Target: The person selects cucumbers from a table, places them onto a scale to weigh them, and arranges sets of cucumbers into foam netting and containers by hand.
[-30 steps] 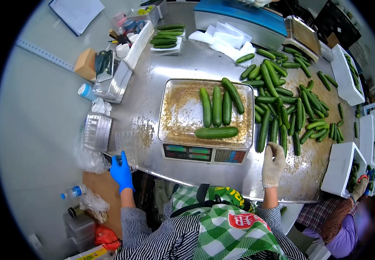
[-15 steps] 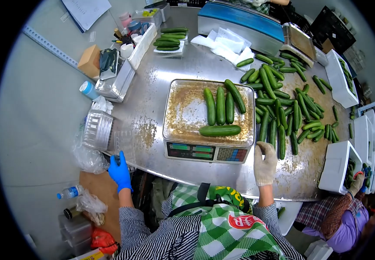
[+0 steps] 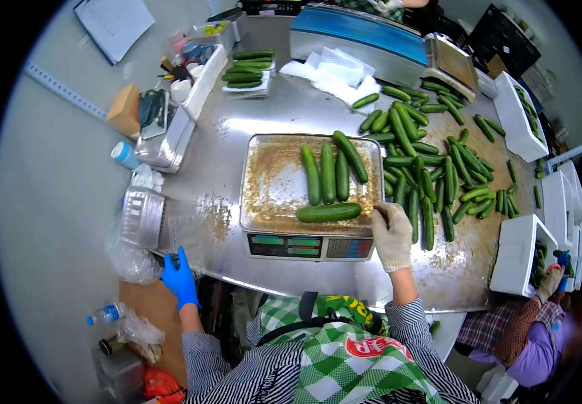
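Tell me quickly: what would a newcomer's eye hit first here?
Probably the big heap of green cucumbers right of the scale. Next, the five cucumbers on its stained tray, one lying crosswise nearest the display. Then the bright blue-gloved left hand at the table's near edge.

Five cucumbers [image 3: 328,173] on one foreground digital scale [image 3: 274,161], four lengthwise and one crosswise, one cardboard box [image 3: 125,111], one blue-capped tub [image 3: 125,155], one water bottle [image 3: 106,314], heaped cucumbers [image 3: 427,223] too overlapped to count.
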The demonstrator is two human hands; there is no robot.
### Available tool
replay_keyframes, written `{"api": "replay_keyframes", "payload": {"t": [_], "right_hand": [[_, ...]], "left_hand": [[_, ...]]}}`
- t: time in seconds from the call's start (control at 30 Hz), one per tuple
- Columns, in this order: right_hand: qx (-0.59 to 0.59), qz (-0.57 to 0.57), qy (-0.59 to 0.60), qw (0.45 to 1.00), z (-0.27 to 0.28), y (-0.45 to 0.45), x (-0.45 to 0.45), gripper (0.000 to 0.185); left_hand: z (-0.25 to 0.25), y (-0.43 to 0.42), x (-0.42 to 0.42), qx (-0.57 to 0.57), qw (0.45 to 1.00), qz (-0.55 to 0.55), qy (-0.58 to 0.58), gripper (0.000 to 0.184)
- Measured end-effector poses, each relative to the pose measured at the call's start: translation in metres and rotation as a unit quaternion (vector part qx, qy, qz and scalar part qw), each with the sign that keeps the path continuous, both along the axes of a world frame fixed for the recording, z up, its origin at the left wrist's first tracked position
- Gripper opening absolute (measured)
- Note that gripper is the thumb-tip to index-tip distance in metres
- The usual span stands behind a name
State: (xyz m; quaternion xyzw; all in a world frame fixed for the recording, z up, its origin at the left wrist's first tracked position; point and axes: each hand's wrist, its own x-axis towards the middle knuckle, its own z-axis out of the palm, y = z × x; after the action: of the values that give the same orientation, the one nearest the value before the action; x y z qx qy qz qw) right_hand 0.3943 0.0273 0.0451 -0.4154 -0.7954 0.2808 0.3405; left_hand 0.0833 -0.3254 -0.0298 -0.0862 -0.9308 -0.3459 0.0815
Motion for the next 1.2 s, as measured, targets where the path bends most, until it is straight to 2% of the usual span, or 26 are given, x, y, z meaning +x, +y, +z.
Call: {"api": "replay_keyframes", "payload": {"t": [0.17,0.23,0.33,0.37,0.47,0.6,0.7,0.73,0.83,0.87,0.97,1.0,1.2], "right_hand": [[0.060,0.013,-0.036,0.998,0.005,0.023,-0.012,0.023],[0.057,0.019,-0.062,0.996,0.012,0.032,-0.022,0.028],[-0.001,0.011,-0.125,0.992,0.021,0.037,-0.042,0.035],[-0.018,0.036,-0.133,0.990,0.030,0.035,-0.049,0.044],[-0.043,0.089,-0.287,0.953,0.026,0.034,-0.072,0.056],[-0.103,0.081,-0.196,0.972,0.002,0.047,-0.077,0.051],[-0.024,0.085,-0.177,0.980,0.004,0.041,-0.075,0.047],[-0.018,0.074,-0.260,0.963,0.017,0.038,-0.081,0.044],[0.137,0.116,-0.309,0.934,0.037,0.027,-0.094,0.045],[0.082,0.132,-0.346,0.925,0.027,0.028,-0.099,0.054],[0.096,0.149,-0.367,0.913,0.021,0.041,-0.105,0.061],[0.063,0.166,-0.400,0.899,0.022,0.047,-0.107,0.062],[-0.025,0.139,-0.288,0.947,0.018,0.055,-0.117,0.048]], "left_hand": [[-0.005,0.006,0.001,-0.004,1.000,-0.007,-0.019,0.037],[0.000,0.013,0.002,-0.019,0.999,-0.004,-0.029,0.031],[-0.006,0.016,-0.001,-0.021,1.000,-0.010,-0.013,0.033],[-0.007,0.017,-0.002,-0.021,1.000,-0.013,-0.007,0.035],[-0.005,0.021,0.001,-0.024,0.999,-0.021,-0.003,0.036],[-0.012,0.018,-0.002,-0.040,0.999,-0.027,0.001,0.035],[-0.011,0.018,-0.002,-0.059,0.998,-0.003,-0.015,0.035],[-0.009,0.019,-0.002,-0.058,0.998,-0.001,-0.022,0.035],[-0.007,0.021,0.001,-0.054,0.998,0.005,-0.032,0.035],[-0.008,0.021,0.000,-0.050,0.998,0.004,-0.027,0.035],[-0.005,0.028,-0.003,-0.051,0.998,0.010,-0.031,0.036],[-0.004,0.029,-0.004,-0.054,0.998,0.014,-0.036,0.036],[-0.012,0.035,-0.012,-0.058,0.998,-0.003,-0.025,0.037]]}}
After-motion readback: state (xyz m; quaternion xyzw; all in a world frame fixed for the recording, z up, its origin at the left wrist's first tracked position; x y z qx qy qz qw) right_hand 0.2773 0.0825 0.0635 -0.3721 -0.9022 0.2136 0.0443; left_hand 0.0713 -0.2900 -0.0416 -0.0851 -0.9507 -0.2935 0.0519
